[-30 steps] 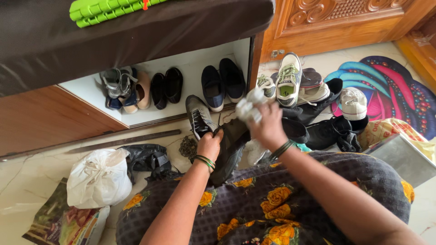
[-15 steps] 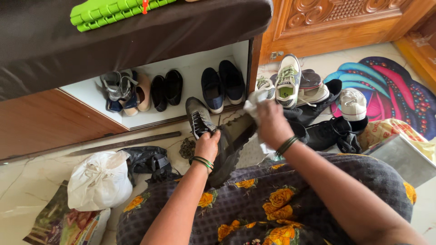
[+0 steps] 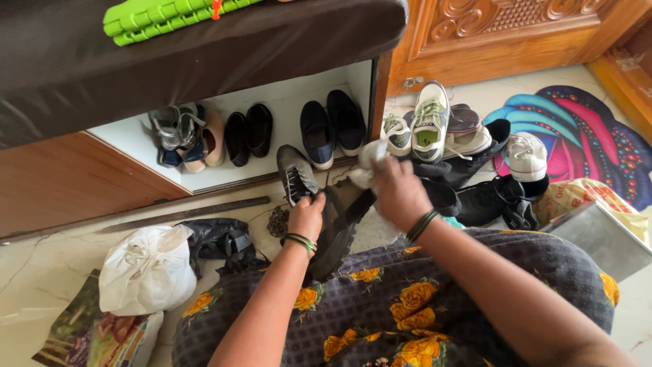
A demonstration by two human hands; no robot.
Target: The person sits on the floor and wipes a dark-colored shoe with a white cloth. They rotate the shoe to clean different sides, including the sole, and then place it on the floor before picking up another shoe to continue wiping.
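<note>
A dark shoe (image 3: 339, 228) is held over the lap, above a floral-patterned garment (image 3: 380, 306), with the left hand (image 3: 308, 216) clamped around its upper edge. The right hand (image 3: 399, 190) is closed on a white cloth (image 3: 367, 166), which is pressed against the far end of the same shoe. To the left, a knotted white bag (image 3: 146, 268) and a black bag (image 3: 217, 238) are seen on the floor. Just beyond the hands, a grey laced shoe (image 3: 293, 173) is lying on the floor. Farther off, pairs of dark shoes are lined up on a white shelf (image 3: 285, 102), and a heap of sneakers (image 3: 435, 126) is piled beside a colourful mat (image 3: 584, 129).
</note>
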